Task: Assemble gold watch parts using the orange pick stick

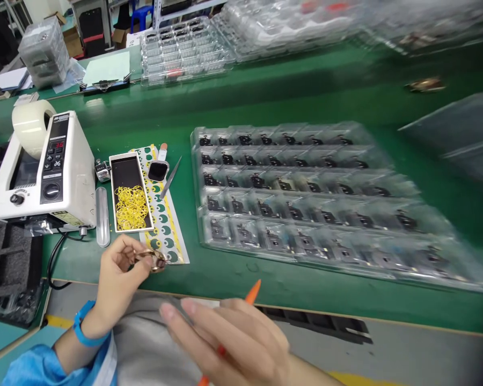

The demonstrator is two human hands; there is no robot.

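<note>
My left hand (123,268), with a blue band at the wrist, pinches a small gold-coloured metal frame (158,261) between thumb and fingers, above the near end of a perforated sheet (175,236). My right hand (237,338) is close to the camera and smeared by motion. An orange pointed stick (253,292) runs through its fingers, its tip toward the table; the fingers hide its middle. Near my left hand stands a white-rimmed box (131,166) with many yellow rings (132,209). A square dark-faced piece (158,171) and grey tweezers (171,178) lie on the sheet.
A white tape dispenser (70,171) stands at the left, beside a clear narrow case (102,217) and a small metal counter (102,170). A clear compartment tray (249,249) of black parts covers the right side. More clear trays (181,48) and a clipboard (107,69) are behind.
</note>
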